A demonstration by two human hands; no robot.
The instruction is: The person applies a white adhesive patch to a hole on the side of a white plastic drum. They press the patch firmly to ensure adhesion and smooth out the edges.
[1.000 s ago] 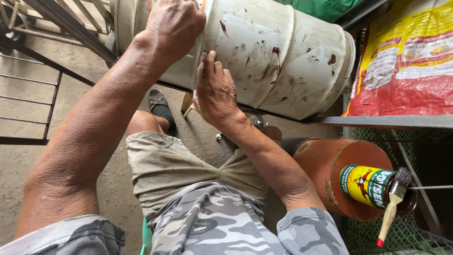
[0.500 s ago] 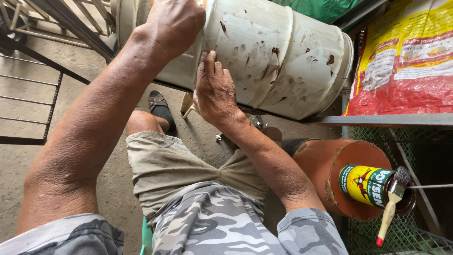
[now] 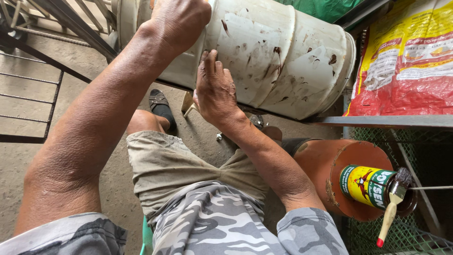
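A large white metal drum with rust-brown chips lies on its side in front of me. My left hand rests closed on top of the drum near its upper rim. My right hand lies flat against the drum's lower side, fingers together and pointing up. Whether either hand grips anything small is hidden. My knees in khaki shorts sit below the drum.
A rust-red drum lies at the right with a paint can and a paintbrush on it. A red and yellow sack sits on a metal shelf. A metal grate stands at the left on concrete floor.
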